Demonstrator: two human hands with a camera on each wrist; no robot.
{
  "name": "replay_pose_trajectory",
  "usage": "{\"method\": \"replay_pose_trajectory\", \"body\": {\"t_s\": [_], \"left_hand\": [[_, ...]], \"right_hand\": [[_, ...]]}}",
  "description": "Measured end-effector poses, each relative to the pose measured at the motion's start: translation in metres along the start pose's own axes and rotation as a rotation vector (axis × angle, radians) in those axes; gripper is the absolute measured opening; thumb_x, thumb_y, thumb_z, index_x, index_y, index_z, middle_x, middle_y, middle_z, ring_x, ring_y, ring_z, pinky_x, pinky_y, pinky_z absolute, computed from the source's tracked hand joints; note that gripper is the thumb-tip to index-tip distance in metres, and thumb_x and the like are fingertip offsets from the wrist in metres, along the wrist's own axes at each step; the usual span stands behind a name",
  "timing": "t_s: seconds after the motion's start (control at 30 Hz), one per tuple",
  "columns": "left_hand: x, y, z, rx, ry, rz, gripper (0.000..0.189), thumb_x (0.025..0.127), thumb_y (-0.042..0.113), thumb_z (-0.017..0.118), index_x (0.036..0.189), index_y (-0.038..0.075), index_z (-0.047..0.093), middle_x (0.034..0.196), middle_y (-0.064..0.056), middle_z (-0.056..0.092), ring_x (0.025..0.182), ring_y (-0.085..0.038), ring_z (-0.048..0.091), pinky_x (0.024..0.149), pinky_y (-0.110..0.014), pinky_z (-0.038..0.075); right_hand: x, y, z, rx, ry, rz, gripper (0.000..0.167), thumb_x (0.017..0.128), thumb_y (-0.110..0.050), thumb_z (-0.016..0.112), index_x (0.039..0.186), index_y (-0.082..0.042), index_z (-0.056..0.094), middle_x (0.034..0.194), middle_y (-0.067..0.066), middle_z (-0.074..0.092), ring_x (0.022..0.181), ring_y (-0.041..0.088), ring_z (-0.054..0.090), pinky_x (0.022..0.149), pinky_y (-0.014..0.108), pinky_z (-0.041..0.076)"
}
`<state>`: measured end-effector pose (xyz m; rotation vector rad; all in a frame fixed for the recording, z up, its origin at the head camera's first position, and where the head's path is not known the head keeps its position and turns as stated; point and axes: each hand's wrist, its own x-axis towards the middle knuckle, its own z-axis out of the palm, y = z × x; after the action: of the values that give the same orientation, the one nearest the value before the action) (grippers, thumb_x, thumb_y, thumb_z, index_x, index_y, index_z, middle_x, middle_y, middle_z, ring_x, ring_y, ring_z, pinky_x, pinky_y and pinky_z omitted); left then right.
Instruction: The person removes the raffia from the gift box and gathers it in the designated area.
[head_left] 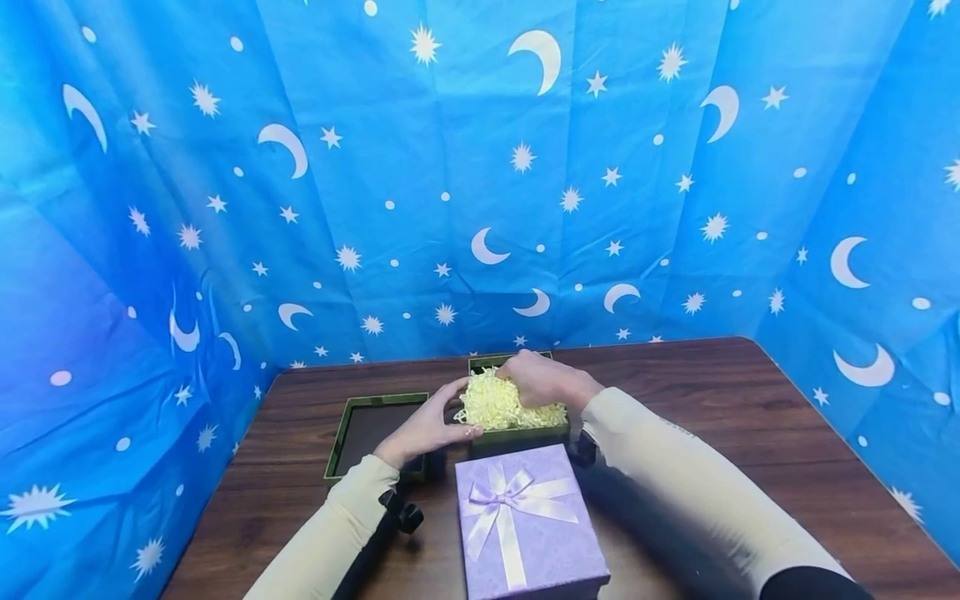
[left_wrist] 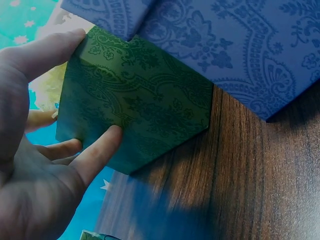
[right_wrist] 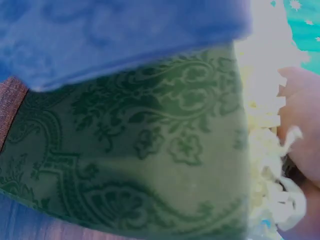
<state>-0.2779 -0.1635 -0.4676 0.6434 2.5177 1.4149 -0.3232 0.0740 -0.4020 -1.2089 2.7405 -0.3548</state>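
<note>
A green tray [head_left: 375, 433] lies at nine o'clock of the green box [left_wrist: 132, 95], whose side the left hand [head_left: 426, 427] touches, fingers spread. Yellow shreds [head_left: 490, 402] heap inside; a lilac box [head_left: 547, 542] sits at six o'clock; the right hand [head_left: 546, 381], grip hidden, at two.

Two hands, one left hand [head_left: 431, 425] and one right hand [head_left: 547, 379], along with two pale sleeves [head_left: 675, 467] and two black wrist devices [head_left: 405, 514]. Three containers: one green box [left_wrist: 135, 100], one shallow green tray [head_left: 386, 397], one purple box [head_left: 551, 533]. One ribbon bow [head_left: 510, 496]. One heap of shredded paper [head_left: 491, 400], with strands too tangled to number. One table [head_left: 750, 417]. Roughly a dozen crescent moons [head_left: 552, 62] and several dozen stars [head_left: 424, 45] on the blue cloth [head_left: 420, 167].
</note>
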Motion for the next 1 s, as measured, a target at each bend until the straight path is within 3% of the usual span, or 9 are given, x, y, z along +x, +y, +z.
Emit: {"method": "replay_pose_trajectory", "body": {"t_s": [0.13, 0.33, 0.6, 0.77, 0.9, 1.0], "left_hand": [[0.000, 0.001, -0.001, 0.014, -0.002, 0.011, 0.087, 0.082, 0.027, 0.080, 0.152, 0.018, 0.029, 0.155, -0.009, 0.033, 0.138, -0.034, 0.039, 0.108, -0.050, 0.043], [0.000, 0.000, -0.001, 0.014, -0.015, -0.004, 0.089, 0.083, 0.024, 0.078, 0.154, 0.013, 0.026, 0.157, -0.016, 0.028, 0.141, -0.039, 0.034, 0.109, -0.054, 0.039], [-0.001, 0.003, -0.001, 0.093, 0.038, 0.004, 0.089, 0.078, 0.038, 0.081, 0.151, 0.021, 0.033, 0.153, -0.007, 0.037, 0.141, -0.028, 0.034, 0.114, -0.053, 0.032], [-0.002, 0.002, -0.001, 0.098, 0.023, -0.002, 0.091, 0.080, 0.039, 0.080, 0.153, 0.020, 0.030, 0.156, -0.008, 0.032, 0.144, -0.030, 0.030, 0.114, -0.054, 0.032], [-0.004, 0.002, -0.002, 0.112, 0.025, -0.027, 0.095, 0.079, 0.044, 0.079, 0.154, 0.016, 0.028, 0.158, -0.012, 0.029, 0.144, -0.032, 0.029, 0.113, -0.055, 0.032], [-0.005, 0.003, -0.002, 0.118, 0.028, -0.042, 0.097, 0.079, 0.045, 0.079, 0.154, 0.014, 0.027, 0.158, -0.014, 0.028, 0.144, -0.034, 0.030, 0.113, -0.055, 0.032]], "right_hand": [[0.000, 0.001, -0.004, -0.002, 0.017, -0.001, 0.044, 0.068, 0.019, 0.054, 0.085, -0.019, 0.066, 0.064, -0.008, 0.027, 0.055, 0.007, 0.028, 0.048, 0.023, 0.024], [-0.001, 0.000, -0.008, 0.044, 0.009, 0.041, 0.048, 0.071, 0.019, 0.055, 0.100, -0.016, 0.070, 0.064, -0.008, 0.031, 0.055, 0.008, 0.032, 0.048, 0.022, 0.029], [-0.002, 0.003, -0.008, 0.074, 0.033, 0.079, 0.042, 0.072, 0.019, 0.053, 0.083, -0.021, 0.062, 0.065, -0.008, 0.030, 0.056, 0.009, 0.034, 0.048, 0.023, 0.029], [-0.004, 0.002, -0.012, 0.086, 0.046, 0.084, 0.041, 0.073, 0.019, 0.053, 0.091, -0.015, 0.067, 0.070, -0.008, 0.041, 0.059, 0.010, 0.038, 0.051, 0.024, 0.033], [-0.005, 0.002, -0.014, 0.076, 0.066, 0.063, 0.039, 0.072, 0.019, 0.053, 0.088, -0.014, 0.065, 0.068, -0.008, 0.038, 0.057, 0.010, 0.035, 0.050, 0.023, 0.031], [-0.005, 0.002, -0.015, 0.063, 0.073, 0.050, 0.035, 0.072, 0.019, 0.052, 0.076, -0.016, 0.055, 0.066, -0.006, 0.025, 0.055, 0.010, 0.028, 0.049, 0.024, 0.026]]}}
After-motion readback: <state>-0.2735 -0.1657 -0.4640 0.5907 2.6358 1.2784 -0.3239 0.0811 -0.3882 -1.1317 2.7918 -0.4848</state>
